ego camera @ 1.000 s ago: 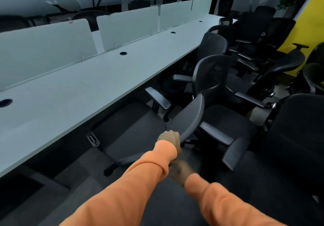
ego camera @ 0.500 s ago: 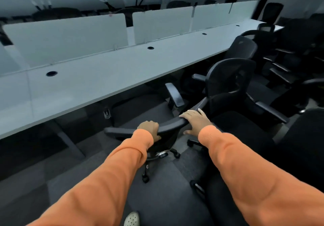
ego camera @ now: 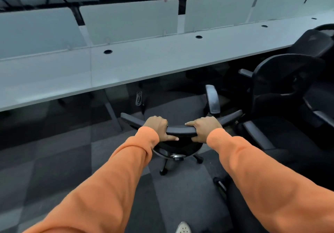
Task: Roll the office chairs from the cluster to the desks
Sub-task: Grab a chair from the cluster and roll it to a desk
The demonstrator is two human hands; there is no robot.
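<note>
Both hands are wrapped around the top of the chair mid-frame, left hand and right hand gripping tight. It faces the long white desk across the upper frame.

Open carpet left; parked chairs (tightly packed) block the right.

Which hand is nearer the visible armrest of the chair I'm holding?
Right. The right hand grips the backrest just behind the armrest; the left hand grips it farther left.
</note>
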